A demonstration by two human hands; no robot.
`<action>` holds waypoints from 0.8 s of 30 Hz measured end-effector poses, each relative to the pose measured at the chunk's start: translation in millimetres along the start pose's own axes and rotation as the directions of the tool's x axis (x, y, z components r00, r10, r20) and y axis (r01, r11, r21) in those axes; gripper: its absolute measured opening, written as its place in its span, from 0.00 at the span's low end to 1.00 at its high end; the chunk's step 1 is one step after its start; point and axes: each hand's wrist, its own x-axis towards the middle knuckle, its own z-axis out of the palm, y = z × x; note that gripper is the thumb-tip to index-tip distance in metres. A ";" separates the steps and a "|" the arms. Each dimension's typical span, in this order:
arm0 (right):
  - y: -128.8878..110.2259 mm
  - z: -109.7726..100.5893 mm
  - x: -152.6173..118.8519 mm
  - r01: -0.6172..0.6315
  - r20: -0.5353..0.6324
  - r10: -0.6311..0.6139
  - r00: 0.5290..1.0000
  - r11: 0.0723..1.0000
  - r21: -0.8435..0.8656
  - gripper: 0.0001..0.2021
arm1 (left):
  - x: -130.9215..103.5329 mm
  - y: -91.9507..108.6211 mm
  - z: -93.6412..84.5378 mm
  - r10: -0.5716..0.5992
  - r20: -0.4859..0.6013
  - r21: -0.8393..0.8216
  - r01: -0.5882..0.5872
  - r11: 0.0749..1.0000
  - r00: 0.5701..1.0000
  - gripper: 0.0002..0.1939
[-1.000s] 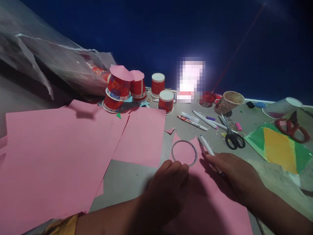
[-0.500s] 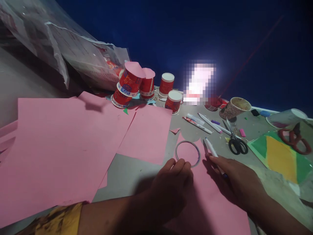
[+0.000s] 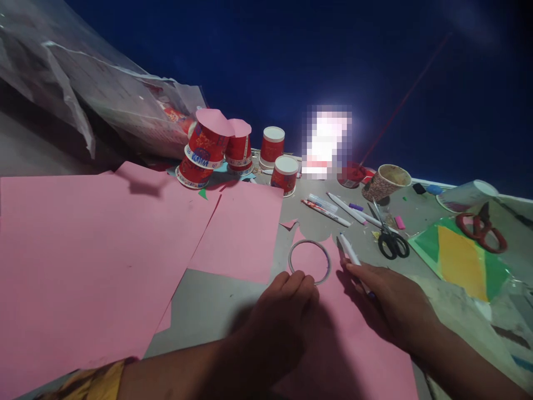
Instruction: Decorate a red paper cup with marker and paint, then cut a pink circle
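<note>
Fingers curled, my left hand [image 3: 287, 305] grips the near edge of a thin grey ring [image 3: 310, 241] that lies flat on a pink paper sheet [image 3: 366, 350]. The sheet's far edge is cut in curved notches. Just right of the ring, my right hand [image 3: 391, 294] is closed around a white marker [image 3: 350, 251]. Its dark tip points up and away, apart from the ring. The left fingertips are partly hidden behind the knuckles.
Larger pink sheets [image 3: 91, 266] cover the left. Red paper cups [image 3: 272, 153] stand upside down at the back, some with pink cone tops. Several markers [image 3: 327, 213], black-handled scissors [image 3: 391, 244], red-handled scissors [image 3: 483, 230] and a brown patterned cup [image 3: 377, 186] are further right.
The view has turned slightly right, so everything sits further left in the picture. Both hands, the ring and the marker keep nearly the same places relative to each other.
</note>
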 end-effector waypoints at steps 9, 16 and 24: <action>0.2 1.6 -2.6 -0.012 0.010 0.013 1.000 1.000 -0.016 0.16 | 1.2 -0.1 0.6 -0.013 -0.016 -0.013 0.012 1.000 1.000 0.09; 0.3 0.2 -0.9 0.005 0.014 -0.005 1.000 1.000 -0.010 0.16 | -0.2 -0.1 3.9 0.000 -0.058 -0.001 0.000 1.000 0.998 0.12; -3.4 -4.0 4.3 0.013 -0.001 -0.013 1.000 1.000 -0.018 0.14 | 0.4 -0.6 1.4 0.031 -0.050 0.012 -0.031 0.999 0.998 0.13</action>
